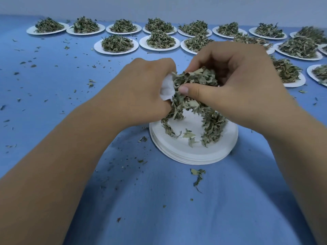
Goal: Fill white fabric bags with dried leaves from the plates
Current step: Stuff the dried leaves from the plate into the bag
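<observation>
White fabric bag [166,89], gripped in the left hand [150,80] mid-frame, receives dried leaves [194,79] the right hand [238,73] pinches above spill-catching plates [185,154].

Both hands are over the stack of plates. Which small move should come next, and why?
Probably the right hand should push its clump of dried leaves sideways into the white fabric bag that the left hand grips. The clump is already at the bag's edge, and strands hang down to the top paper plate, so more may drop.
</observation>
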Demonstrator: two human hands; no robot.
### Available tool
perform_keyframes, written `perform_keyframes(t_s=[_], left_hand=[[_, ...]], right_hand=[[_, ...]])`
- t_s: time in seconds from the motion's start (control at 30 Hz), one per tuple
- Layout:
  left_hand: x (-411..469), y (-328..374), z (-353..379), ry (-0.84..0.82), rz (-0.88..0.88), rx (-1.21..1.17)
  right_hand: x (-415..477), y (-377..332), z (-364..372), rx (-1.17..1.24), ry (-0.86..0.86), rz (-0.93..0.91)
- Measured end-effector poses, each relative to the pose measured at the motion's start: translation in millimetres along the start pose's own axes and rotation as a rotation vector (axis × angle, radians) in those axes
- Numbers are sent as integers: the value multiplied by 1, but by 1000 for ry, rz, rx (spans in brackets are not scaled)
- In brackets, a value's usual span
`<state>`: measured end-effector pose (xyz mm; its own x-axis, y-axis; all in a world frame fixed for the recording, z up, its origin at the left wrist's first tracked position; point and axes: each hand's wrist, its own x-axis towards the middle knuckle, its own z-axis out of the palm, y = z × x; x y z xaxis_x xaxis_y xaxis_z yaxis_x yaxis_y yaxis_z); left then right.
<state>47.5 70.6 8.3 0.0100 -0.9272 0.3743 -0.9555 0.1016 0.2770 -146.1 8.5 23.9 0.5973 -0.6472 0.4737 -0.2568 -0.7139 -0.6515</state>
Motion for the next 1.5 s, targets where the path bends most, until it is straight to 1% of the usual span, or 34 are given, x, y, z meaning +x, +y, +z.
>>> perform_keyframes(t_s=[0.17, 0.23, 0.37, 0.43, 0.5, 0.57, 0.7, 0.77, 0.87, 0.93, 1.0, 1.07, 1.13, 1.2, 1.3, 1.33, 1.43, 1.47, 1.5], left_hand=[[0, 6, 2, -34, 7, -93], [0, 6, 3, -42, 13, -102], [-1, 3, 3, -23, 0, -163], [-1, 4, 3, -12, -4, -195], [-1, 5, 5, -30, -1, -222], [0, 6, 6, -47, 19, -232], [0, 8, 7, -41, 60, -223], [0, 11, 8, -41, 97, -218], [0, 15, 9, -35, 116, -208], [1, 15, 9, -27, 119, -210], [-1, 16, 6, -6, 143, -194], [-1, 16, 4, 46, 168, -169], [2, 19, 4, 102, 190, -171], [0, 20, 4, 115, 186, -221], [-8, 20, 5, 97, 211, -336], [-1, 24, 5, 71, 208, -350], [7, 19, 0, -54, 118, -462], [8, 13, -4, -92, 86, -468], [6, 12, -9, -118, 99, -445]], right_hand=[[-1, 1, 15, 48, 48, 27], [-2, 0, 19, 75, 35, 44], [-4, 0, 19, 100, -62, -4], [-3, 0, 15, 149, -131, 11], [-3, 1, 14, 145, -179, 7], [-3, 1, 14, 111, -155, -14], [0, 2, 15, 268, -70, 29], [0, 2, 17, 226, -33, 51], [-2, 3, 20, 100, 35, 100], [0, 5, 22, 94, 58, 154], [4, 8, 22, 152, 4, 238], [6, 10, 20, 304, -79, 331], [7, 13, 18, 380, -102, 319], [8, 13, 18, 425, -77, 290], [9, 13, 19, 482, -54, 294], [9, 13, 18, 486, -48, 285], [7, 14, 16, 467, -8, 295], [7, 15, 15, 440, 6, 301], [7, 16, 15, 408, 14, 304]])
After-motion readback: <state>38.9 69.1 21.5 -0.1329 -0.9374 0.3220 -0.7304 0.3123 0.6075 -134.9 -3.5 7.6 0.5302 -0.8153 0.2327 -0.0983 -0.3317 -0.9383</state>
